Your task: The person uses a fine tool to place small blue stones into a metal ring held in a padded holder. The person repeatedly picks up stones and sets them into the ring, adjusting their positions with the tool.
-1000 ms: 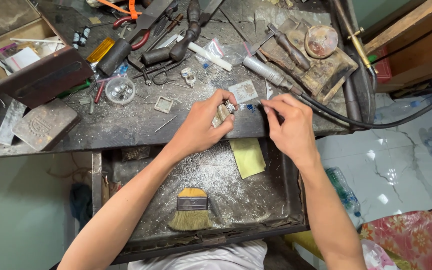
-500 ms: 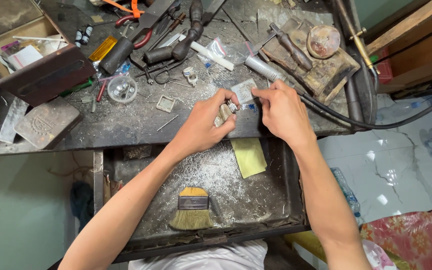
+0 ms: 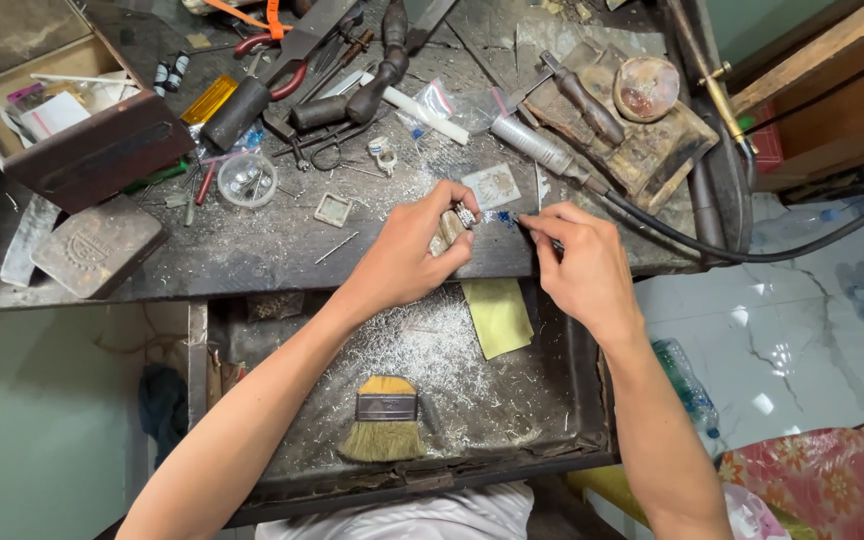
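Observation:
My left hand (image 3: 414, 252) grips a short wooden stick (image 3: 447, 231) with a silver ring (image 3: 465, 214) on its tip, held over the front edge of the dark workbench (image 3: 252, 255). My right hand (image 3: 580, 268) pinches a thin metal tool (image 3: 537, 228) whose point is close to the ring. Small blue specks (image 3: 503, 217) lie on the bench between the two hands. A small silver plate (image 3: 492, 185) lies just beyond them.
An open tray drawer (image 3: 552, 430) below holds metal filings, a yellow sheet (image 3: 498, 316) and a flat brush (image 3: 385, 419). Pliers, handles, a round clear dish (image 3: 248, 178), a small square frame (image 3: 333, 209), a metal tin (image 3: 97, 245), an open box (image 3: 102, 150) and a hose (image 3: 712, 245) crowd the bench.
My right hand went up toward the far bench items, then came back down beside the ring, now holding the thin tool. My left hand stayed put with the stick.

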